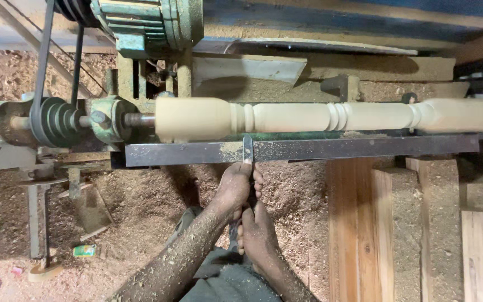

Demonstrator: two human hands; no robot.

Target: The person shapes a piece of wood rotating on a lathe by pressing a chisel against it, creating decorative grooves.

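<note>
A pale wooden spindle with turned beads is mounted across a wood lathe and looks blurred from spinning. Below it runs a dark steel tool rest. A metal chisel lies over the rest, its tip at the spindle near a bead. My left hand, dusted with sawdust, grips the chisel blade just below the rest. My right hand is closed around the chisel's handle, closer to my body.
At left a stepped pulley with a black belt drives the green headstock. Sawdust covers the floor. Wooden planks stand at right. A flat board lies behind the lathe.
</note>
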